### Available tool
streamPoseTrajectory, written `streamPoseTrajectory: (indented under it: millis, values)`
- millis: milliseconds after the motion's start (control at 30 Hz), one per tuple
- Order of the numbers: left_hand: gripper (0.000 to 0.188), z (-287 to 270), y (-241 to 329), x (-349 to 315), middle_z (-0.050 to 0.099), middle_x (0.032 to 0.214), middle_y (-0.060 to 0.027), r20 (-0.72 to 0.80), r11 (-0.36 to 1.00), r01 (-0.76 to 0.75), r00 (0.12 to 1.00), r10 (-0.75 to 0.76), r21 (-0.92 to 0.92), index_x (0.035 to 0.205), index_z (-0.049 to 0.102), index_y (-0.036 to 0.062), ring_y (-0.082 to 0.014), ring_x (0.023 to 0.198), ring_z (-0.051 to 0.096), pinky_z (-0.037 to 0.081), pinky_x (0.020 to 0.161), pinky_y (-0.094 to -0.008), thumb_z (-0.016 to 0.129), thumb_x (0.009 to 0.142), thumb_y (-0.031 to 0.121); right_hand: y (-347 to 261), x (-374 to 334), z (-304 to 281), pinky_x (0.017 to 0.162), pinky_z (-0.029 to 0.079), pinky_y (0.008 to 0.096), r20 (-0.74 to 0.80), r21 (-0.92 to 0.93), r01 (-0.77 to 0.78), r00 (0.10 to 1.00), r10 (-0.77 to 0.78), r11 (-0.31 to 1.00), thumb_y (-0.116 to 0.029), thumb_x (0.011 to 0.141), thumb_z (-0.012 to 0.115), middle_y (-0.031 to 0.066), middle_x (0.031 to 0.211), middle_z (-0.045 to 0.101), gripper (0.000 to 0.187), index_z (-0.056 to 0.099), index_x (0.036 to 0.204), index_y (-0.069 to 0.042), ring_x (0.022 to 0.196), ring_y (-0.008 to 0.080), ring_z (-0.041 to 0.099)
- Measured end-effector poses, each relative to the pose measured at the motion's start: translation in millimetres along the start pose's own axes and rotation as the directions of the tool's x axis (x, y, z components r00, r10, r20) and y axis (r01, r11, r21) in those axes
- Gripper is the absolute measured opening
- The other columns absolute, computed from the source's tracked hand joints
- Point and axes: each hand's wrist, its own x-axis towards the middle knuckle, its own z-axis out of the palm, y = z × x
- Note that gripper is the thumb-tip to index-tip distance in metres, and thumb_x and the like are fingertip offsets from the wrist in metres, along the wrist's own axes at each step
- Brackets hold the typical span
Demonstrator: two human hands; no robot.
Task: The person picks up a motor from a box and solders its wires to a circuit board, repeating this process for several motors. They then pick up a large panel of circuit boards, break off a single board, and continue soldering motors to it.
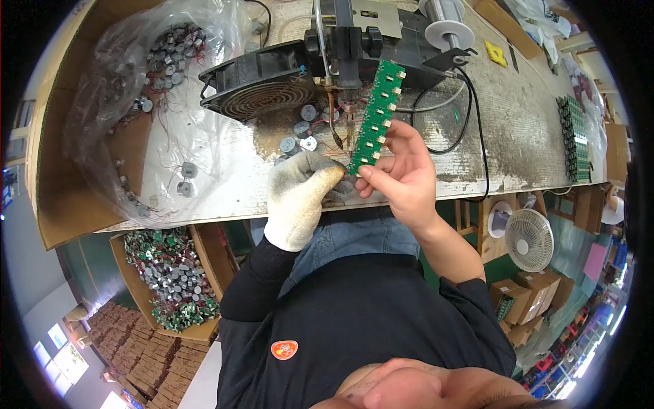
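My bare right hand (409, 180) pinches a long green circuit board strip (375, 119) by its lower end, between thumb and fingers. The strip is tilted, with a row of small white connectors along its right edge. In a white glove with dirty fingertips, my left hand (294, 194) is closed right beside that lower end; what its fingers hold is hidden. Just beyond the hands, a soldering tip (336, 133) points down from a black stand (347, 48). Several small round silver motors (302, 129) with thin wires lie on the worn bench (524, 129) nearby.
A black fan (262, 95) stands left of the soldering stand, a solder spool (449, 35) to its right. Far left, a cardboard box (58, 198) holds a plastic bag of motors. A black cable (485, 150) hangs over the bench edge. Stacked green boards (573, 140) stand right.
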Motion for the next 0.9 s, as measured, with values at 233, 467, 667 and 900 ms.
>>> streamPoseTrajectory:
  millis: [233,467,667,900]
  values:
    - [0.017,0.4,2.6,-6.0,0.065,0.084,-0.0095,-0.017,0.957,-0.035,0.999,0.041,0.288,0.095,0.061,-0.0043,-0.0127,0.077,0.062,0.05,0.067,-0.0252,0.064,0.086,0.01,-1.3,-3.7,-10.3,0.055,0.055,0.0254,-0.004,0.051,-0.047,0.999,0.047,0.998,0.013,0.079,0.06,0.0161,0.115,0.052,0.062,0.034,0.133,-0.001,0.071,0.0181,0.065]
    - [0.054,20.3,-9.9,-59.2,0.063,0.083,-0.0072,0.189,0.515,-0.394,0.895,0.405,0.761,0.116,0.054,-0.0016,-0.0141,0.059,0.056,0.047,0.055,-0.0275,0.077,0.067,0.005,-24.1,-33.7,-36.8,0.047,0.052,0.0253,0.082,0.245,-0.286,0.958,0.274,0.926,0.013,0.077,0.062,0.0167,0.116,0.054,0.066,0.036,0.135,-0.002,0.065,0.02,0.065]
    - [0.053,58.8,-44.6,-43.3,0.054,0.111,-0.012,0.376,0.018,-0.602,0.521,0.766,0.798,0.115,0.06,0.0101,-0.0332,0.097,0.055,0.045,0.083,-0.0437,0.076,0.065,0.008,-50.4,-77.6,-39.8,0.045,0.052,0.0256,0.053,0.216,-0.246,0.969,0.24,0.945,0.014,0.076,0.061,0.0168,0.111,0.056,0.066,0.032,0.132,-0.004,0.063,0.0197,0.066]
    - [0.038,115.0,-28.2,-8.4,0.062,0.101,-0.01,0.455,0.14,-0.781,0.488,0.745,0.609,0.1,0.065,0.0071,-0.0324,0.095,0.058,0.047,0.082,-0.0423,0.07,0.063,0.008,-74.0,-116.4,-61.2,0.056,0.051,0.0225,0.019,-0.144,0.146,0.989,-0.145,0.979,0.011,0.077,0.065,0.0136,0.102,0.058,0.049,0.047,0.121,0.001,0.072,0.0153,0.063]
